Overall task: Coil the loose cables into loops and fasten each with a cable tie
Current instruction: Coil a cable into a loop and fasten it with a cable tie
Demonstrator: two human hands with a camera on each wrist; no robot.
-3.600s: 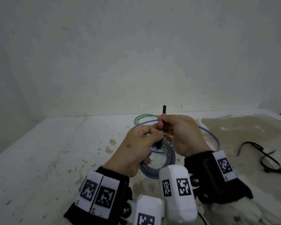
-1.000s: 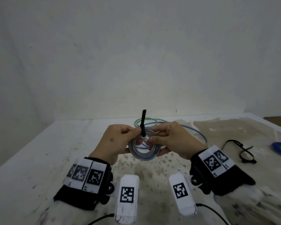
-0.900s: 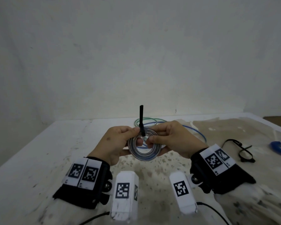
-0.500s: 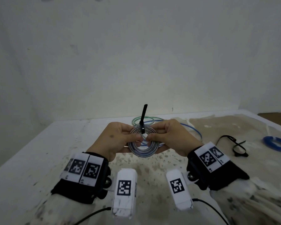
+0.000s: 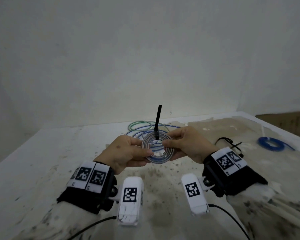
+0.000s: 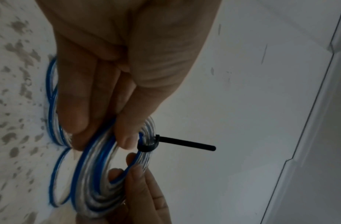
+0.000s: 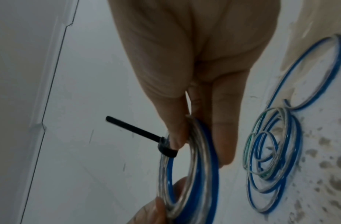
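Note:
A small coil of clear-and-blue cable (image 5: pixel 160 159) is held above the table between both hands. My left hand (image 5: pixel 145 148) pinches its left side and my right hand (image 5: pixel 168 150) pinches its right side. A black cable tie (image 5: pixel 157 118) wraps the coil's far edge, its tail standing straight up. In the left wrist view the tie's band (image 6: pixel 148 147) sits tight round the coil (image 6: pixel 96 181), just past my fingertips (image 6: pixel 127 139). The right wrist view shows the tie's head (image 7: pixel 165 150) beside my thumb, on the coil (image 7: pixel 196 174).
Loose green cable (image 5: pixel 139 124) and blue cable (image 5: pixel 171 126) lie in wide loops on the stained white table (image 5: pixel 42 161) behind my hands. Black cable ties (image 5: pixel 232 144) lie to the right, a tied blue coil (image 5: pixel 270 144) beyond them. A wall stands close behind.
My right hand has let go of the tie's tail and now pinches the coil's side. The coil has tipped flatter and sunk slightly, the tail still pointing up.

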